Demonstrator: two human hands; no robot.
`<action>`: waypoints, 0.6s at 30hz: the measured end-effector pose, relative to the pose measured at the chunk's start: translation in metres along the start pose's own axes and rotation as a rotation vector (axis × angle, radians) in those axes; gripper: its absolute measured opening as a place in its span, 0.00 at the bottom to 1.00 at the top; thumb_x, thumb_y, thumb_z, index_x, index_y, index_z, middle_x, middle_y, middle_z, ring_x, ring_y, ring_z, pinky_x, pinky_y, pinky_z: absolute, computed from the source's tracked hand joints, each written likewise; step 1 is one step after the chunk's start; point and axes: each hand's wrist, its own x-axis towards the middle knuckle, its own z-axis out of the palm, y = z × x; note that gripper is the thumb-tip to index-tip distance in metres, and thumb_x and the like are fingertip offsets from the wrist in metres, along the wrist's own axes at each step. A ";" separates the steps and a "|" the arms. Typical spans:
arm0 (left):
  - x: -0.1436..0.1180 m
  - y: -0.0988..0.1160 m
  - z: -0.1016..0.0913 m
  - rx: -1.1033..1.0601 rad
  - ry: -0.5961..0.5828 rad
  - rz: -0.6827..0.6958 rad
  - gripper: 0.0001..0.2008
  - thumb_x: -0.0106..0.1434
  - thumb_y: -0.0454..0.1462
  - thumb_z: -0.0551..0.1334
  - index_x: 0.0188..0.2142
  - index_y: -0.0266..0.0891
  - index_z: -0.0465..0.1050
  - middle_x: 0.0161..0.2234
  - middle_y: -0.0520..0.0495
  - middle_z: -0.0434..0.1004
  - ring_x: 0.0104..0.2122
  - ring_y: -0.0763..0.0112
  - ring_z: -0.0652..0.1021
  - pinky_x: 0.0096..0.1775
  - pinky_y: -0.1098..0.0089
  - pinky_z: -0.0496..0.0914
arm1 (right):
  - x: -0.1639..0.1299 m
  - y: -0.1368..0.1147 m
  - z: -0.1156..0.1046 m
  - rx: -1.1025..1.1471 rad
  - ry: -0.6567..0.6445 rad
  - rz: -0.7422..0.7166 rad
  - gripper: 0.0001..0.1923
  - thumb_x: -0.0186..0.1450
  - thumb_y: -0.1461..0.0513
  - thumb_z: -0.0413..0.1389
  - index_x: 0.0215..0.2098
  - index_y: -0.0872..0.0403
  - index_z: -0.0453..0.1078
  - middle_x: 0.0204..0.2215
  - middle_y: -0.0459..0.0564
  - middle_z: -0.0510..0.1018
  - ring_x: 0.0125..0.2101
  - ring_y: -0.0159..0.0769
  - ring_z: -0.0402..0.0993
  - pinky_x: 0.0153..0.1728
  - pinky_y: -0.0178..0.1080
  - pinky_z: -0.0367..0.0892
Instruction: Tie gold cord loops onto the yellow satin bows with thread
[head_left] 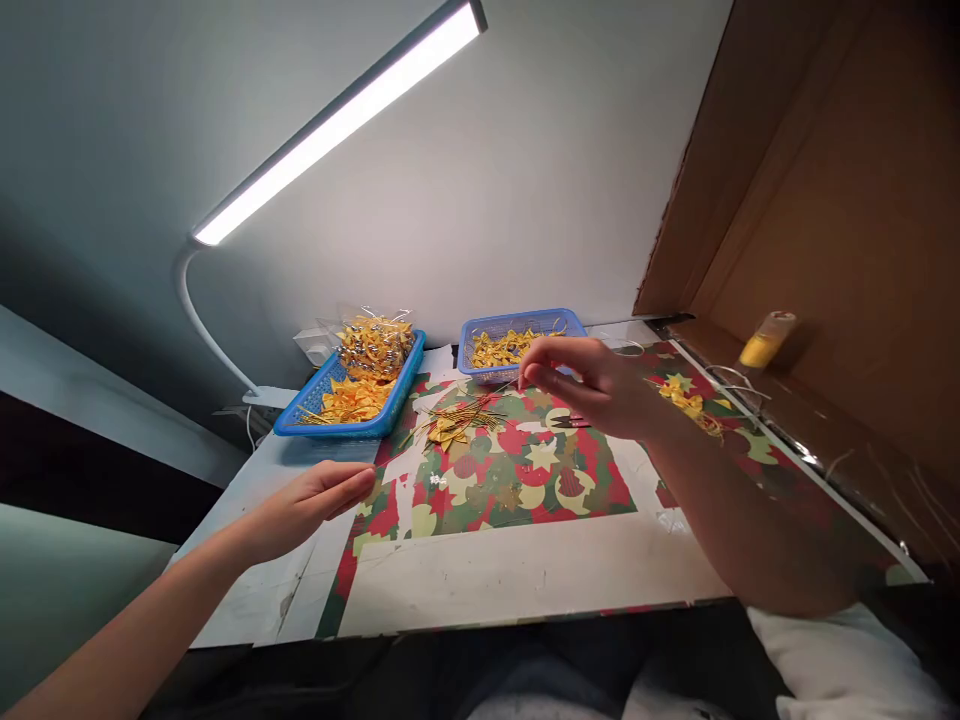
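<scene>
Head view, the only one I have: my right hand (592, 385) hovers in the middle of the frame, fingertips pinched on what looks like a thin gold wire (501, 385) that runs out to the left of the fingers. It is so fine that I can only just make it out against the pattern. The wire's long axis lies roughly left to right, tipped slightly down toward the pile of gold wires and folded yellow pieces (457, 422) that sits just below and left of the pinch on the patterned tabletop (525, 560). So the pile lies down-left of the right hand, near it but not touching.

My left hand (319, 500) is at lower left of the frame, fingers loosely extended and grasping nothing, held above the tabletop's pale edge. It is farther from the pile than the right hand.

Behind the pile, toward the top of the tabletop, stand two blue baskets: the left basket (315, 408) carries yellow pieces and a clear bag of more, and the right basket (559, 322) sits just behind my right hand. A lamp bar (337, 118) crosses the upper left. A small yellow-filled bottle (765, 340) stands at right.

My right wrist hides part of the tabletop beneath it, and something dark under the palm I cannot identify.
</scene>
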 end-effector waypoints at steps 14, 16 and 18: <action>0.083 0.099 0.058 -0.636 -0.227 0.401 0.25 0.60 0.58 0.59 0.38 0.39 0.74 0.31 0.45 0.76 0.38 0.62 0.78 0.41 0.63 0.73 | 0.020 -0.008 0.022 -0.258 -0.104 -0.245 0.09 0.68 0.63 0.54 0.32 0.54 0.75 0.29 0.48 0.76 0.31 0.31 0.69 0.33 0.35 0.63; 0.105 0.100 0.084 -0.867 -0.322 0.351 0.26 0.60 0.60 0.58 0.29 0.39 0.66 0.20 0.54 0.62 0.22 0.73 0.70 0.30 0.68 0.69 | 0.015 0.001 0.020 -0.283 -0.044 -0.173 0.09 0.66 0.65 0.54 0.29 0.54 0.75 0.27 0.48 0.75 0.32 0.32 0.69 0.34 0.36 0.64; 0.115 0.092 0.101 -0.962 -0.318 0.245 0.28 0.61 0.59 0.59 0.23 0.40 0.55 0.18 0.59 0.48 0.17 0.81 0.55 0.22 0.76 0.57 | 0.006 0.015 0.020 -0.264 0.015 -0.043 0.09 0.65 0.66 0.55 0.28 0.54 0.75 0.26 0.47 0.75 0.31 0.32 0.69 0.34 0.36 0.64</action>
